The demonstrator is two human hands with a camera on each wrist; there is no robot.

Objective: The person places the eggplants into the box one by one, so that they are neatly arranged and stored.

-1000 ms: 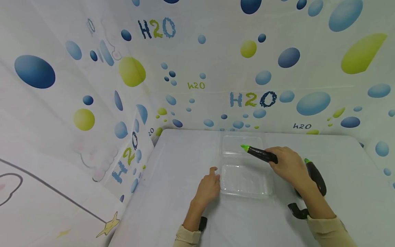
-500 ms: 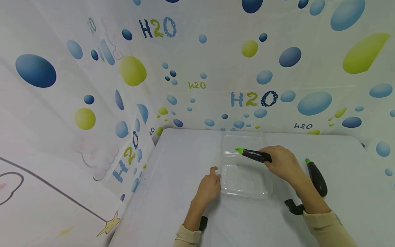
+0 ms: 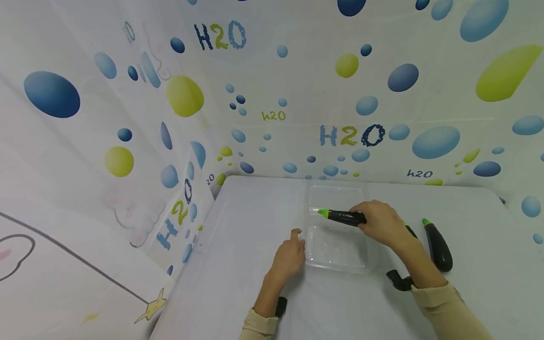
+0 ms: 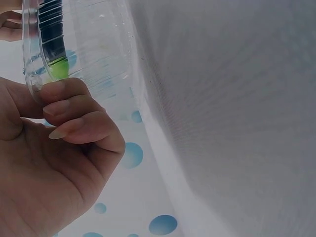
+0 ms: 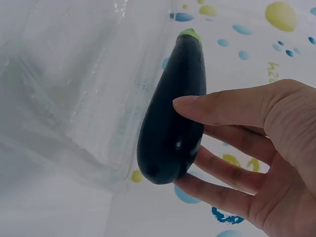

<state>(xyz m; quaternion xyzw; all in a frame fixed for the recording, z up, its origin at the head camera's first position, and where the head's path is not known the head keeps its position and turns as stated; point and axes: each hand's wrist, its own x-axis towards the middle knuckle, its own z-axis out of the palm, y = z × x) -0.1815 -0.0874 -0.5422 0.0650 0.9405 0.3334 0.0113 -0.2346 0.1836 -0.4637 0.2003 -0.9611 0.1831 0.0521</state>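
A dark eggplant with a green tip (image 3: 346,217) is held over the clear plastic container (image 3: 335,268) by my right hand (image 3: 380,224). In the right wrist view, the thumb presses one side of the eggplant (image 5: 173,113) and the fingers support the other. At the container's left edge, my left hand (image 3: 289,257) grips the rim; the left wrist view shows curled fingers (image 4: 74,108) against the clear rim (image 4: 30,59). The container is open, with two recessed halves, one behind the other.
A second eggplant (image 3: 437,246) lies on the white table (image 3: 238,226) to the right. Another eggplant (image 3: 410,230) is mostly hidden behind my right forearm. A patterned curtain (image 3: 297,71) stands behind the table and along its left side.
My right hand has carried the eggplant left and slightly nearer, farther over the container. The left hand stays at the rim. A partly hidden eggplant's tip now shows past the right forearm.
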